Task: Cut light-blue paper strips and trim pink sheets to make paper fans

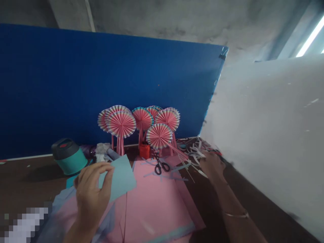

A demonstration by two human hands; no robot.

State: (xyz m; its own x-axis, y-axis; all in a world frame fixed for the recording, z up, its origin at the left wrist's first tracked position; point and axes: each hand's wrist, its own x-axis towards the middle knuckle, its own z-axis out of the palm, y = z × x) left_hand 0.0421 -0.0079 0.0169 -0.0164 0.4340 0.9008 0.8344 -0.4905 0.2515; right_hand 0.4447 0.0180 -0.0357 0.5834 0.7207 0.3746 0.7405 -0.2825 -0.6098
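My left hand [92,189] pinches a light blue sheet of paper [121,177] between thumb and fingers, holding it tilted over the left part of the pink sheets [157,199]. At the right, my right hand [212,165] reaches into a heap of white paper strips [196,152] near the wall; its fingers are dim and bent away, so their grip is hidden. Black-handled scissors [162,167] lie on the pink paper between the hands, with thin blue strips around them. Behind stand several pleated pink paper fans [121,124] on pink sticks, one fan [159,136] leaning in front.
A teal container with a dark lid [69,157] stands at the left. A small red-orange object [144,150] sits below the fans. A blue board [113,77] closes off the back, and a pale wall [268,141] runs along the right side of the dark table [22,179].
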